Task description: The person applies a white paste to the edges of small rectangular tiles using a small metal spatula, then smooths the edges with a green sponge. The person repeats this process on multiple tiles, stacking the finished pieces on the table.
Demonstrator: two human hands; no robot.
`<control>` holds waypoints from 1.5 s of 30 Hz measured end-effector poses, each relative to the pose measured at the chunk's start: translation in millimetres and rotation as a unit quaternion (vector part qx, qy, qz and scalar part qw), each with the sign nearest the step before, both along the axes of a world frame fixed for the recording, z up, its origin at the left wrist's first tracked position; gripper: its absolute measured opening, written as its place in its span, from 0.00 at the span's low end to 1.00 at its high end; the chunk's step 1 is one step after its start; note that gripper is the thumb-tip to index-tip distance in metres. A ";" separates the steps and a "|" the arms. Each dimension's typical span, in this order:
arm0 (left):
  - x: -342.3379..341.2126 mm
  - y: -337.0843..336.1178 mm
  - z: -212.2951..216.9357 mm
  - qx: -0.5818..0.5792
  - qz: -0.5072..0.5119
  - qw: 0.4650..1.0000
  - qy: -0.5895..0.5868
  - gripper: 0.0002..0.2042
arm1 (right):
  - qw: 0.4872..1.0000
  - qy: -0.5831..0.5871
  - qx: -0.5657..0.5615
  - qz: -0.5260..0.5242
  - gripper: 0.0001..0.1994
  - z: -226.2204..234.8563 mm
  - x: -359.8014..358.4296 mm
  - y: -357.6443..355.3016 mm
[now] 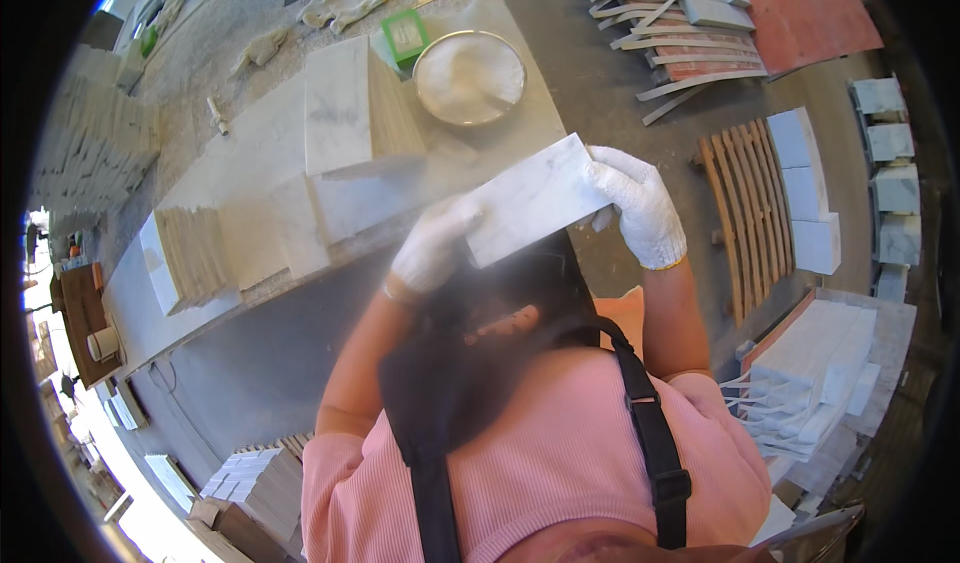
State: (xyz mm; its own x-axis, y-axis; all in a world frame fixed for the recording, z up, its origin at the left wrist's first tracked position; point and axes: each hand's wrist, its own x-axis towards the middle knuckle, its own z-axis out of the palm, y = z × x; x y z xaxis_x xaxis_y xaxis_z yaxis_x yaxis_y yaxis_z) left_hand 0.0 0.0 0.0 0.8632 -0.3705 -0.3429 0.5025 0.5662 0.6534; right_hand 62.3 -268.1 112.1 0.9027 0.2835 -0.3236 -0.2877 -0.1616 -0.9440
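Between my two gloved hands I hold a white marble tile (540, 201), rectangular with faint grey veins, tilted in front of my chest. My left hand (432, 248), in a white knit glove and partly blurred, grips its left end. My right hand (640, 203), gloved the same way, is closed around the right end with the fingers behind it. Just beyond the tile, a stack of larger marble tiles (345, 108) stands on the worktable (480, 168). Beside that stack sits a round metal-rimmed bowl (470, 78) of white powder.
A green box (404, 36) stands by the bowl, with work gloves (345, 3) farther back. Another tile stack (185, 258) lies at the table's left end. A wooden pallet (745, 223) and strapped tile bundles (815, 373) are on the floor to the right.
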 end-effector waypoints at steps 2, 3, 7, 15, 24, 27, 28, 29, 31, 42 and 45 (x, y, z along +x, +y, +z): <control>0.1 -6.5 -5.9 -0.045 0.022 0.999 0.003 0.31 | 1.000 0.009 -0.006 0.009 0.22 2.2 -2.2 -2.9; -6.8 6.3 2.6 -0.006 0.032 0.999 0.022 0.30 | 1.000 0.015 0.007 0.010 0.22 2.8 -8.3 7.6; 3.4 -5.1 -12.5 0.025 0.066 0.997 0.007 0.26 | 1.000 -0.001 -0.019 0.008 0.22 8.7 -13.1 6.4; -0.2 -3.5 -12.6 0.074 0.078 0.994 0.013 0.20 | 0.999 0.000 -0.042 0.007 0.20 17.1 -18.8 4.5; 7.3 2.0 24.8 0.183 0.052 0.982 -0.013 0.18 | 0.998 0.017 0.042 -0.044 0.25 -2.8 -23.3 0.9; 9.3 -0.5 39.6 0.160 0.056 0.985 -0.026 0.19 | 0.996 0.025 0.059 -0.057 0.26 -15.9 -27.0 -0.7; 10.2 -2.3 43.2 0.149 0.058 0.987 -0.032 0.19 | 0.997 0.026 0.054 -0.056 0.26 -19.5 -27.0 -3.1; 11.0 -2.9 46.3 0.136 0.059 0.988 -0.039 0.19 | 0.997 0.022 0.046 -0.062 0.25 -22.9 -27.0 -5.4; 10.6 -2.1 51.3 0.121 0.057 0.990 -0.034 0.21 | 0.997 0.027 0.048 -0.062 0.25 -29.2 -27.0 -9.8; 8.5 -2.8 49.1 0.050 0.062 0.997 -0.016 0.23 | 0.991 0.039 0.096 -0.080 0.26 -36.6 -35.6 -12.6; 9.3 -2.2 40.8 0.043 0.070 0.996 -0.019 0.22 | 0.991 0.050 0.103 -0.069 0.23 -37.1 -36.7 -13.9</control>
State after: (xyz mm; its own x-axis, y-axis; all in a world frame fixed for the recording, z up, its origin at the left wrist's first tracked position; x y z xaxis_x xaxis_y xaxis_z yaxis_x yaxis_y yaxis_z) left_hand 9.3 -2.2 40.8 0.9171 -0.2162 -0.3348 0.3970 0.5694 0.7198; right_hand 25.5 -282.0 75.0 0.9037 0.2287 -0.3619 -0.3879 0.0798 -0.9182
